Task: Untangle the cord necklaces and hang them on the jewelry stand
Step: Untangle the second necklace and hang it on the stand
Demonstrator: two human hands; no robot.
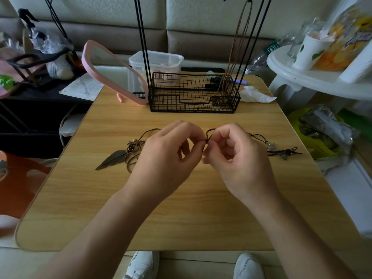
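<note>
Where the wooden table [181,214] ends nearest the person, white shoes [143,264] show on the floor beneath its edge. Both forearms reach over the tabletop and the hands meet at its middle. The left hand [167,154] and the right hand [238,154] each curl their fingers and pinch the same brown cord [207,135] between thumb and forefinger. The fingertips nearly touch at a small dark knot, and a short loop of cord arches up just behind it.

Left of the left hand, brown loops lie heaped on the wood with beads and a dark metal feather pendant [112,159]. On the right lies a black cord necklace [281,151] with small silvery charms; whether it joins the pinched cord is hidden by the right hand.

Farther back stands the jewelry stand [193,103] — a black wire basket with thin black uprights rising out of frame. A tan necklace [239,47] hangs from its top on the right, its pendant down in the basket's right end. A pink-framed mirror [88,57] leans left of the basket, a clear plastic container [159,59] sits behind it, and a crumpled tissue [255,95] lies to its right.
</note>
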